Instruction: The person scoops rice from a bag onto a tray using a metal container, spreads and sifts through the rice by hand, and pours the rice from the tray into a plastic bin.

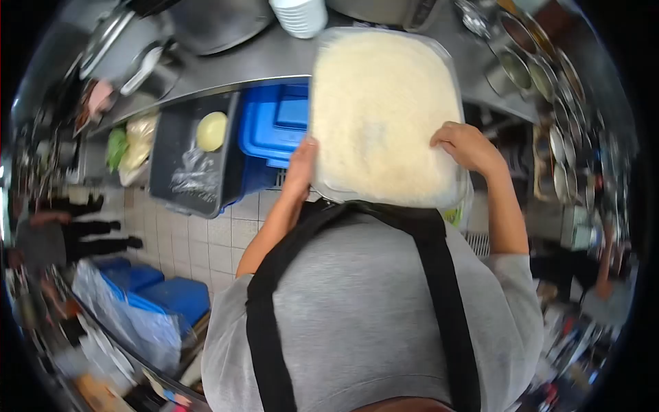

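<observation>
A clear plastic tub (458,89) filled with an off-white, powdery or fine-grained food (381,103) is right in front of my body, its far part over the steel counter. My left hand (300,165) grips the tub's left side, with the thumb up along the wall near the front corner. On the opposite side my right hand (467,145) curls over the right rim. Its bent fingertips reach inside, at the surface of the pale food; whether they touch it I cannot tell. The tub's underside is hidden.
A grey bin (159,172) with a pale yellow bowl (212,131) and a blue lidded box (274,120) stand under the steel counter (226,74). White stacked containers (300,15) and metal pots (508,72) sit on top. Other people are at the far left and right.
</observation>
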Tool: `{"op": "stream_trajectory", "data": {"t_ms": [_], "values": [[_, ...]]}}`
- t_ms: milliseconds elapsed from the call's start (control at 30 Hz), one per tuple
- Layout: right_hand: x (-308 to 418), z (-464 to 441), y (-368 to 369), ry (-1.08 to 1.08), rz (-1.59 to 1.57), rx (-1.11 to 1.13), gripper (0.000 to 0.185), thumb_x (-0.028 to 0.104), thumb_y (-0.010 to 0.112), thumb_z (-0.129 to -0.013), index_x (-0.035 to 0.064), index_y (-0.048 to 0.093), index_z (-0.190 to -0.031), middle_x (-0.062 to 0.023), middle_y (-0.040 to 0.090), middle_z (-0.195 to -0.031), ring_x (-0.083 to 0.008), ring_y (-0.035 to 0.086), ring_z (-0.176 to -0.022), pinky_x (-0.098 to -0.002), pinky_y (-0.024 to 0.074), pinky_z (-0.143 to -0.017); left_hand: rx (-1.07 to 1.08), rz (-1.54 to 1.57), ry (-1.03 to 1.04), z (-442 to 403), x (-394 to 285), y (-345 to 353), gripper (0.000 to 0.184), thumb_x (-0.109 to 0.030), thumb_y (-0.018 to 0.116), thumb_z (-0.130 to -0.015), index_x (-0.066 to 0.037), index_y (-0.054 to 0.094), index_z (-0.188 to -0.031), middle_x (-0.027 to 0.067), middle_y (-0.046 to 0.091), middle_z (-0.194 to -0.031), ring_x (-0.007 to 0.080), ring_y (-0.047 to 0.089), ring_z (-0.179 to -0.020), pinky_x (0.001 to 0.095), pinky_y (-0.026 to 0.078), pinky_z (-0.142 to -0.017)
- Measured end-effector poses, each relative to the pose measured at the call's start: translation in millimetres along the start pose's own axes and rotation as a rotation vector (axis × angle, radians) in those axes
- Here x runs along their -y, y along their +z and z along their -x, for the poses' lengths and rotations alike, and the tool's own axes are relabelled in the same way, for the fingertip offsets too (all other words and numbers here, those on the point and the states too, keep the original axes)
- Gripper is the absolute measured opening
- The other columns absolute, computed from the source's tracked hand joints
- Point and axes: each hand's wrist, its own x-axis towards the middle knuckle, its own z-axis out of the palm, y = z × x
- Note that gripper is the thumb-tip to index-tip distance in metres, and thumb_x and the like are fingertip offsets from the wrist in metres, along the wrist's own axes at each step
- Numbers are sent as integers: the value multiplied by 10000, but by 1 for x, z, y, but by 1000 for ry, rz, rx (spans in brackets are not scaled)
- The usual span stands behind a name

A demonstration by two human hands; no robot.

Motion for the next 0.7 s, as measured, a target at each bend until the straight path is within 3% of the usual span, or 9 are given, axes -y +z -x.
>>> {"op": "stream_trajectory", "data": {"t_ms": [200, 367, 433, 467, 533, 633, 700], "values": [[-22, -39, 50, 61, 47, 172, 208, 108, 441, -833, 132, 615, -945, -116, 555, -888, -290, 548, -881, -376, 428, -795, 42, 144, -66, 5, -12, 5, 466, -273, 425, -920, -22, 387, -1311, 119, 500, -1219, 189, 486, -1069, 279, 362, -918], [-18, -87, 52, 0, -64, -55, 288, 48, 419, -828, 149, 592, -1035, -123, 543, -983, -281, 533, -957, -368, 416, -857, -3, 107, -98, 2, -13, 5, 470, -267, 428, -921, -5, 382, -1308, 124, 500, -1217, 192, 484, -1074, 274, 359, -919], [-11, -83, 38, -17, -31, -305, 323, 7, 422, -818, 135, 588, -1064, -120, 543, -1068, -282, 528, -1008, -369, 410, -888, 22, 139, -94, -5, -3, 2, 472, -264, 427, -921, -1, 377, -1309, 124, 496, -1223, 192, 483, -1077, 273, 359, -920], [-6, -71, 25, 41, 9, -236, 310, -5, 442, -811, 105, 589, -1061, -123, 542, -1120, -281, 530, -1031, -367, 411, -904, 34, 180, -88, -8, 1, 0, 473, -261, 426, -922, 3, 373, -1311, 125, 492, -1229, 193, 482, -1079, 272, 358, -921], [2, -43, 21, 74, 56, -42, 275, 20, 473, -807, 106, 611, -1029, -126, 585, -1034, -282, 559, -971, -367, 434, -864, 44, 185, -89, -6, -1, -1, 477, -260, 426, -923, 6, 364, -1315, 127, 484, -1238, 193, 479, -1084, 273, 357, -924], [30, 2, 31, -65, 33, 299, 245, 103, 450, -848, 158, 645, -985, -110, 626, -872, -271, 587, -893, -372, 446, -822, 54, 177, -87, -6, -6, 1, 485, -260, 424, -925, 11, 350, -1321, 133, 471, -1253, 195, 476, -1091, 275, 355, -929], [47, -4, 53, 13, -9, 415, 271, 125, 413, -869, 166, 636, -1018, -119, 609, -935, -269, 575, -921, -374, 444, -827, 48, 150, -98, -7, -4, -1, 488, -261, 423, -926, 11, 345, -1323, 136, 466, -1260, 195, 476, -1092, 276, 354, -931]]}}
